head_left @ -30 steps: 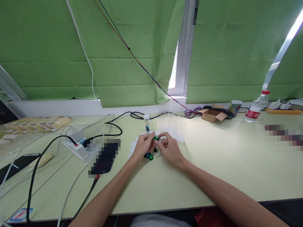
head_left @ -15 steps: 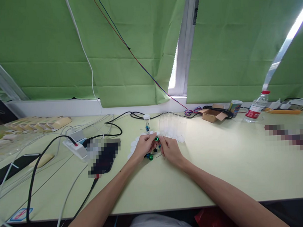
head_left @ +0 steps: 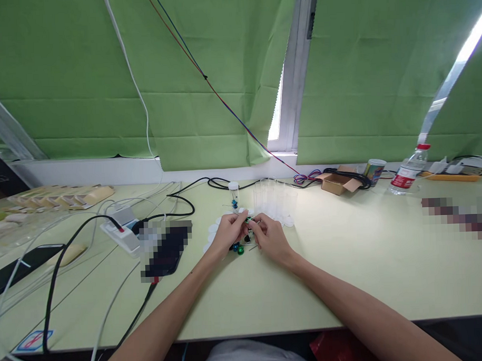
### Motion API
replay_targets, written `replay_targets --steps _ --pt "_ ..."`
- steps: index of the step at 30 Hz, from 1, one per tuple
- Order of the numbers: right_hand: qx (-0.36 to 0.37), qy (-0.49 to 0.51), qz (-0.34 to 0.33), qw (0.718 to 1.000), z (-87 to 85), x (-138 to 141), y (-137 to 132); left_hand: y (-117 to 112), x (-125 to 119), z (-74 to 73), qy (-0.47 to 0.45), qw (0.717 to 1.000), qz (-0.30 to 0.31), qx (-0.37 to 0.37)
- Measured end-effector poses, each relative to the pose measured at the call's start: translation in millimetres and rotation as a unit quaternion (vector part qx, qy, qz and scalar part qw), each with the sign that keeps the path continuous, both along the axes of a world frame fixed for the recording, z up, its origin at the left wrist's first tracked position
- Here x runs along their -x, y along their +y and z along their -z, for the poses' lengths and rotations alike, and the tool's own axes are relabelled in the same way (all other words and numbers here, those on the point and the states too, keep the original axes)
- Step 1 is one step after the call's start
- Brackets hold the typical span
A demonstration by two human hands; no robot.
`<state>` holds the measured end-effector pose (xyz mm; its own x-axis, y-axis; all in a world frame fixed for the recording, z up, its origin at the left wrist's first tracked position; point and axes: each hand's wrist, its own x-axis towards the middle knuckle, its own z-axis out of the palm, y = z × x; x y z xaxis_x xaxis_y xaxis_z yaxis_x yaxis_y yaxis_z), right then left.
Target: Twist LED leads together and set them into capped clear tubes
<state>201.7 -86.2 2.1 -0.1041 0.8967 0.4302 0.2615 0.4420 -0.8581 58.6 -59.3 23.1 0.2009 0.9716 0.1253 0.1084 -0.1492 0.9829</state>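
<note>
My left hand is closed in a pinch on a small green piece, whose kind I cannot make out. My right hand meets it from the other side, thumb and fingertips pressed on the same piece and covering much of it. Just below the hands lie small shiny green and blue round pieces, some with thin wire-like stems. A white-capped clear tube stands behind the hands, with blue pieces at its lower part. White round caps are spread beside my left hand.
Several clear tubes stand behind my right hand. A phone and a power strip with cables lie to the left. Farther right are an open cardboard box, a printed can and a water bottle.
My right thumb and fingertips have shifted slightly left over the green piece, which is now more covered. My left hand has hardly moved.
</note>
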Motion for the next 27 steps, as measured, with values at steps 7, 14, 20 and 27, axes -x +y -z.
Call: replay_targets --steps 7,14,20,27 --pt "0.001 0.000 0.006 1.000 2.0 0.5 1.4 1.4 0.5 1.5 0.015 1.000 0.025 -0.002" --pt "0.011 0.009 0.014 1.000 0.3 0.0 0.6 1.8 0.0 0.6 -0.007 1.000 -0.015 0.006" --pt "0.001 0.003 0.002 1.000 2.9 0.4 1.0 2.1 1.2 2.0 0.004 1.000 -0.003 -0.003" --pt "-0.011 -0.026 0.007 1.000 0.2 0.4 0.4 -0.3 0.4 -0.2 0.006 1.000 0.022 -0.008"
